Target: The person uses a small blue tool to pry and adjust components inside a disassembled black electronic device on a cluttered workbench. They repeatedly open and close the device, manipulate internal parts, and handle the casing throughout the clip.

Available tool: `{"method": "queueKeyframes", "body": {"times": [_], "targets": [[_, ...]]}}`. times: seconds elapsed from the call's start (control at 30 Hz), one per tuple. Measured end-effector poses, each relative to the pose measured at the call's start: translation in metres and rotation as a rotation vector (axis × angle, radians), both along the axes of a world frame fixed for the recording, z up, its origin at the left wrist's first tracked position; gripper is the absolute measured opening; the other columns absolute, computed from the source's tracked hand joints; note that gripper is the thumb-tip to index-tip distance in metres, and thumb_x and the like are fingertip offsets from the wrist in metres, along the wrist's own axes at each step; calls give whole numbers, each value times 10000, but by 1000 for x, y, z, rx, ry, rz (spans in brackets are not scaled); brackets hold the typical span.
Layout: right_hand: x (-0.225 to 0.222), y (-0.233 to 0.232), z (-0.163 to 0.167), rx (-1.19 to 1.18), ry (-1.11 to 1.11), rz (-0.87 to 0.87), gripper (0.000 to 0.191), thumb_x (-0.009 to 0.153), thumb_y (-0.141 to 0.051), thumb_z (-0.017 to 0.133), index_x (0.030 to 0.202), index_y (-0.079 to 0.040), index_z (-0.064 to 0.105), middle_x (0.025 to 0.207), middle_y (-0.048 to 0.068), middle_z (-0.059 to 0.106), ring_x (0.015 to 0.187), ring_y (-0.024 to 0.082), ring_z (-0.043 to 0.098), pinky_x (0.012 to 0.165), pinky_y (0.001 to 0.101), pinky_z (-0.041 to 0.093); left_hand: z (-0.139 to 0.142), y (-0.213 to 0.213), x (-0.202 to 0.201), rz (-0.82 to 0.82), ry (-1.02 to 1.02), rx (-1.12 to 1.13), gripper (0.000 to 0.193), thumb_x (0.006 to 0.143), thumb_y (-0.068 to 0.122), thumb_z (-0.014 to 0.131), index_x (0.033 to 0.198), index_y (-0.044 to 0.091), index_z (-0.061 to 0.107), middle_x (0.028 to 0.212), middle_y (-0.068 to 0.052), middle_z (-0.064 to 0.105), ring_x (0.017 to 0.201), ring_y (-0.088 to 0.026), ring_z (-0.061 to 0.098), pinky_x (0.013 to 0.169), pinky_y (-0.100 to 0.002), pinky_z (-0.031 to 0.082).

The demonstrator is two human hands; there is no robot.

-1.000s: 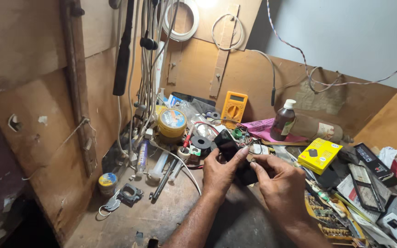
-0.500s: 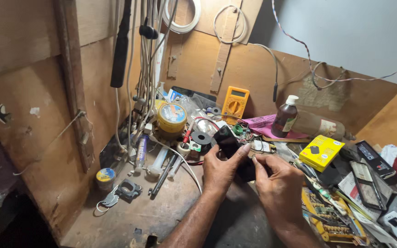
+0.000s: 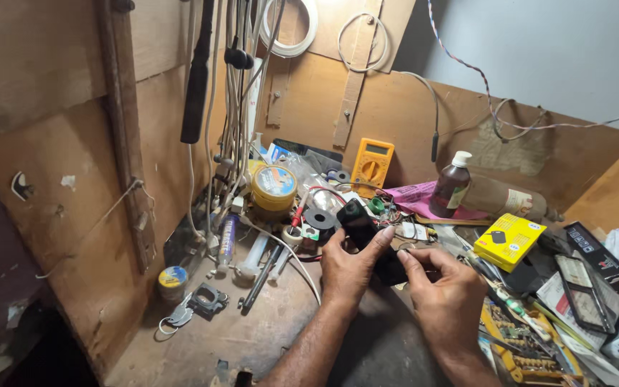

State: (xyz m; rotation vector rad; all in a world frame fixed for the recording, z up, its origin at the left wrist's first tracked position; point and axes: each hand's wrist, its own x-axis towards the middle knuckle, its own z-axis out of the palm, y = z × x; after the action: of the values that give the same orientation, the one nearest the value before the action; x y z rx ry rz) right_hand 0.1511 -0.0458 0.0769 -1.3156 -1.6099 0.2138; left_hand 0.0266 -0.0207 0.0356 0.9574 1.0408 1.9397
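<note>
- Black device (image 3: 367, 233), mid-bench, gripped by the left hand (image 3: 349, 265), thumb across it.
- Right hand (image 3: 445, 294) pinches its near right end.
- Yellow multimeter (image 3: 372, 166) stands far behind; yellow box (image 3: 509, 240) to the right.

On my desk (image 3: 252, 337) I see an orange multimeter (image 3: 372, 164) by the back wall, a dark brown bottle (image 3: 450, 188) right of it, a yellow box (image 3: 509, 239) nearer, and a tape roll (image 3: 274, 188) far left

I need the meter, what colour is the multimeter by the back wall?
Orange-yellow multimeter, seen in the head view.
</note>
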Motion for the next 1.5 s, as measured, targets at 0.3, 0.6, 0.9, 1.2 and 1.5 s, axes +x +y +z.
{"method": "queueKeyframes", "body": {"times": [0.3,0.6,0.9,1.2,1.5], "targets": [[4,2,16,157,-312,97,147,856,-175,751,879,-34,785,701,181,722,604,301,730,585,409,542,1,0,2,-48,-40,6,428,750,359,866,1017,43,751,927,-45,790,800,-111,723,742,-286,594],[-4,-5,17,227,-351,104,117,854,-124,718,887,-26,772,795,195,733,712,370,721,651,457,539,-3,-1,1,-24,-40,-21,423,759,367,870,996,34,763,921,-51,788,812,-116,718,763,-281,583],[0,2,11,128,-247,105,144,852,-156,758,923,-34,785,774,171,749,603,265,734,596,390,554,-1,-3,-1,-12,-32,5,429,771,371,859,1013,29,763,931,-54,780,814,-118,692,762,-293,572],[24,17,2,62,240,177,182,926,-227,747,938,-52,794,745,75,760,608,90,673,574,277,538,-6,3,-2,-2,-3,-25,494,755,416,854,1065,50,740,968,-45,773,857,-117,700,799,-276,552],[53,19,-50,228,-222,-148,199,801,-235,838,911,-72,809,892,92,760,840,239,671,744,360,530,-4,2,-4,-297,-256,-123,421,784,398,825,1017,69,705,842,-37,688,694,-137,644,617,-301,546]]}}
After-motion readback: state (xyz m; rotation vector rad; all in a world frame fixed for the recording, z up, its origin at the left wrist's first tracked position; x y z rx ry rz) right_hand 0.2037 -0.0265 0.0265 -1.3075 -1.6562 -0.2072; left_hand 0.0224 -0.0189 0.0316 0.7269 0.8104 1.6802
